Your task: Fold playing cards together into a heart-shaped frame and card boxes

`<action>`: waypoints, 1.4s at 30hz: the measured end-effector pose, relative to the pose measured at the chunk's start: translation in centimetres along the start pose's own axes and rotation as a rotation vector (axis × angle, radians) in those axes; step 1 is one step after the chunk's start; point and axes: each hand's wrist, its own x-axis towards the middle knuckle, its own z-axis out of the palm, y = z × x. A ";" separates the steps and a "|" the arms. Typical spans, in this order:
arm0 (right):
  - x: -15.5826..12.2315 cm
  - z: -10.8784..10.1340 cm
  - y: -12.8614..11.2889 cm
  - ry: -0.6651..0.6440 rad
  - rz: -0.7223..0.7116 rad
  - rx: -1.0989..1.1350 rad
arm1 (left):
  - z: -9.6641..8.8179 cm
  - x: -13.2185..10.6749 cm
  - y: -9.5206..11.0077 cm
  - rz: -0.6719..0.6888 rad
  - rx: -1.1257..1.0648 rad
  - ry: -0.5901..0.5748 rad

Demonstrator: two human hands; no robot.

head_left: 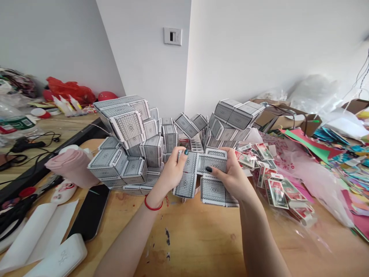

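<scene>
My left hand [173,169] is closed around the left side of a block covered in grey-patterned playing cards [186,184], its thumb on the top face. From the other side, my right hand [234,175] grips a joined block of the same playing cards [213,187], thumb pressed flat on a card. The blocks meet between my hands; whether they are fixed together I cannot tell. The fingers beneath are hidden. Behind stand stacked card blocks, a tall group [129,129] at left and another [235,117] at right.
Red-and-green card boxes [278,192] lie at right beside clear plastic wrap [311,184] and coloured paper [308,144]. At left are a pink roll [73,167], a black phone [90,211], black-handled scissors [17,211] and a white case [62,256]. A wall rises behind.
</scene>
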 end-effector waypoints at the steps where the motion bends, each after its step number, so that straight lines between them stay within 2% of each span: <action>1: -0.1 0.0 -0.1 -0.015 -0.001 0.002 | 0.1 0.0 0.1 -0.009 -0.016 -0.024; 3: -0.3 0.0 -0.4 -0.031 0.002 -0.014 | 0.3 -0.1 0.2 -0.018 -0.050 -0.058; 12: -0.4 -1.1 -0.5 0.026 0.054 -0.107 | 0.6 -0.2 0.1 -0.065 -0.178 -0.040; 19: -0.4 -0.9 -0.7 -0.016 0.014 0.004 | 0.3 -0.5 0.5 -0.075 -0.186 -0.064; 23: -0.5 -1.1 -0.7 -0.045 0.025 0.001 | 0.2 -0.6 0.6 -0.076 -0.164 -0.095; 29: -0.3 -0.9 -0.5 -0.049 0.029 -0.030 | 0.2 -0.6 0.7 -0.020 -0.108 -0.076; 33: -0.4 -0.4 -0.7 -0.022 0.019 -0.033 | 0.4 -0.6 0.7 0.007 -0.079 -0.027; 38: -0.2 -0.1 -0.4 0.018 -0.010 -0.088 | 0.5 -0.5 0.5 -0.020 -0.102 -0.027; 42: 0.1 0.2 0.0 0.101 -0.003 -0.183 | 0.2 -0.3 0.6 0.048 -0.093 0.030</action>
